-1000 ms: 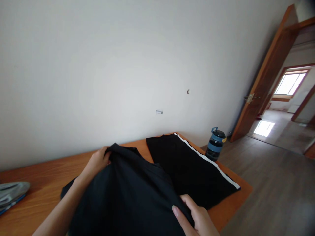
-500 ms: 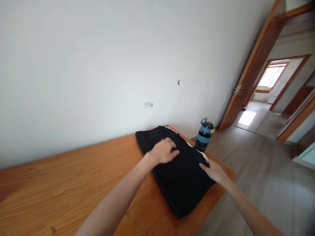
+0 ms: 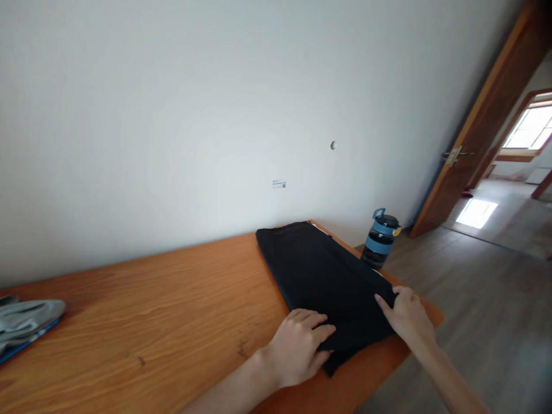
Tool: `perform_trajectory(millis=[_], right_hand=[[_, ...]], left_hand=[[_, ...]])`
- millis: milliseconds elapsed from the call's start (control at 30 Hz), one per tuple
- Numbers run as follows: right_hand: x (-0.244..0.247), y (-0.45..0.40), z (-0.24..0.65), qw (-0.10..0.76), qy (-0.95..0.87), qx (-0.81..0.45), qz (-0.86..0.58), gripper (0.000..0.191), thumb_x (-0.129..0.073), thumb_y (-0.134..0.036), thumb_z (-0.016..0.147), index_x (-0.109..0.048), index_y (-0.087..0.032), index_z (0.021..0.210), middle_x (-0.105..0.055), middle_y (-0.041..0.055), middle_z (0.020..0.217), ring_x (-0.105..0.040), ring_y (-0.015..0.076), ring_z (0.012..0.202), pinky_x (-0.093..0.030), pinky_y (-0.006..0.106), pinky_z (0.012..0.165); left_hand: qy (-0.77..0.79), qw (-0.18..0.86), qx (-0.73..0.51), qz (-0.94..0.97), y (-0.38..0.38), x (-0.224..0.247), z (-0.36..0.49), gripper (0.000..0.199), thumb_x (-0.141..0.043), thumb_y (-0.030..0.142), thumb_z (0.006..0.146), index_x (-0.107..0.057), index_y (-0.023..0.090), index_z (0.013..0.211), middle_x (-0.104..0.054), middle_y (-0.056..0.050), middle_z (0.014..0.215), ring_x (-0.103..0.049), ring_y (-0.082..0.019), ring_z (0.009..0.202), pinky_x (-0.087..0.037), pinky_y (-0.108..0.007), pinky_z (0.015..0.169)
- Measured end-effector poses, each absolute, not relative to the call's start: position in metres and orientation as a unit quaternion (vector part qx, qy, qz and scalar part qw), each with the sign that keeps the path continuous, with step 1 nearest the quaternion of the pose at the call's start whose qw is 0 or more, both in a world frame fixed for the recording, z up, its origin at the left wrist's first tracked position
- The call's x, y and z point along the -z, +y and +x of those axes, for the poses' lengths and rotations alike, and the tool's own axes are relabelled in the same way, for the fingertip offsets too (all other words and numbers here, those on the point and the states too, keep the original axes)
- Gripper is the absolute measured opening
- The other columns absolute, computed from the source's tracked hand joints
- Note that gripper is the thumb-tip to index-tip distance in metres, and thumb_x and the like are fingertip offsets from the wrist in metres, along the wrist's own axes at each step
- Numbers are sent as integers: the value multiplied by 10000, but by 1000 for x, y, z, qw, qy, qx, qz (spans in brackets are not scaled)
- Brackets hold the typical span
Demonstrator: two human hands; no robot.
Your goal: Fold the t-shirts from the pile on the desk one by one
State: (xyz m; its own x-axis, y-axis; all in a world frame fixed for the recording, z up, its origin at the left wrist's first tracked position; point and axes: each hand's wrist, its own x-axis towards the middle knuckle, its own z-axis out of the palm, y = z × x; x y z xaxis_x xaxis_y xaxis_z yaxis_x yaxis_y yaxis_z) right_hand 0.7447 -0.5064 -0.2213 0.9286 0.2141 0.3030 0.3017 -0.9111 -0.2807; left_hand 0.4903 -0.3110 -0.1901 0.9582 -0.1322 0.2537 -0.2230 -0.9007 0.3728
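Observation:
A folded black cloth [image 3: 319, 270] lies flat near the right end of the wooden table [image 3: 172, 299]. On its near left corner rests my left hand [image 3: 302, 348], palm down with the fingers spread a little. My right hand [image 3: 407, 316] pinches the right edge of the cloth near its front corner, between thumb and fingers. A thin white strip shows along the cloth's far right edge. Just beyond that edge stands a dark bottle [image 3: 379, 241] with blue bands and a blue carry loop.
Grey folded fabric [image 3: 30, 319] with something blue under it lies at the table's left edge. A white wall [image 3: 172, 115] runs behind the table. To the right are the grey floor [image 3: 483, 299] and an open wooden door [image 3: 478, 126].
My left hand has moved from the cloth's middle to its near left corner. My right hand has shifted towards the front corner. The view has turned left, and grey fabric now shows.

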Motion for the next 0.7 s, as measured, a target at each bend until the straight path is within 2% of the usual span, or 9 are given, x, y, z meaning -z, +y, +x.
perform_trajectory(millis=[100,133,200,300,400,500,600,700], right_hand=[[219,-493,717,62,-179,263,-946,441,-454,-305,943,-552,-57,1295,-561,346,1319,-525,483,1270,-454,628,925],[217,-485,708,44,-213,290,-932,422,-446,-251,941,-556,-75,1309,-523,327,1391,-476,472,1331,-411,646,987],[216,-464,690,41,-297,285,-911,411,-430,-238,955,-578,-113,1318,-483,267,1480,-442,417,1389,-362,617,1073],[226,-435,664,79,-394,192,-895,491,-402,-424,1001,-581,-157,1372,-477,213,1530,-483,353,1386,-398,532,1089],[244,-420,646,83,-425,112,-894,565,-309,-492,1027,-531,-214,1466,-488,157,1556,-466,323,1424,-365,540,1134],[249,-419,636,49,-418,83,-903,557,-289,-447,1039,-502,-226,1505,-514,142,1544,-441,313,1450,-338,555,1156],[236,-413,622,3,-391,102,-915,526,-303,-338,1029,-570,-149,1441,-552,213,1487,-474,372,1413,-386,620,1089],[225,-389,588,50,-435,159,-885,474,-329,-213,982,-644,-117,1322,-596,219,1425,-560,361,1322,-432,576,1054]], left_hand=[[-151,200,-77,965,-316,201,473,676,-514,563,992,-448,151,1523,-408,-182,1611,-330,-391,1508,-273,-575,1236],[-178,203,-62,961,-316,204,465,712,-482,564,1008,-376,134,1564,-336,-189,1644,-257,-384,1537,-219,-576,1256],[-213,215,-39,952,-314,209,450,649,-397,475,1061,-294,130,1600,-283,-172,1667,-207,-334,1558,-178,-532,1278],[-222,232,-37,946,-303,208,422,523,-344,349,1084,-341,188,1582,-361,-112,1649,-290,-264,1541,-240,-448,1275],[-152,230,-84,957,-279,205,381,502,-527,404,1006,-481,235,1477,-493,-96,1571,-467,-276,1438,-366,-429,1213],[-29,220,-126,967,-245,206,332,331,-573,364,964,-625,250,1270,-616,-92,1411,-589,-262,1280,-465,-412,1115],[72,200,-162,964,-211,212,284,215,-492,294,995,-667,244,1109,-661,-89,1279,-625,-233,1172,-496,-391,1057],[145,169,-196,955,-186,218,247,220,-460,285,1003,-662,231,1071,-675,-95,1219,-633,-237,1125,-505,-406,1030]])
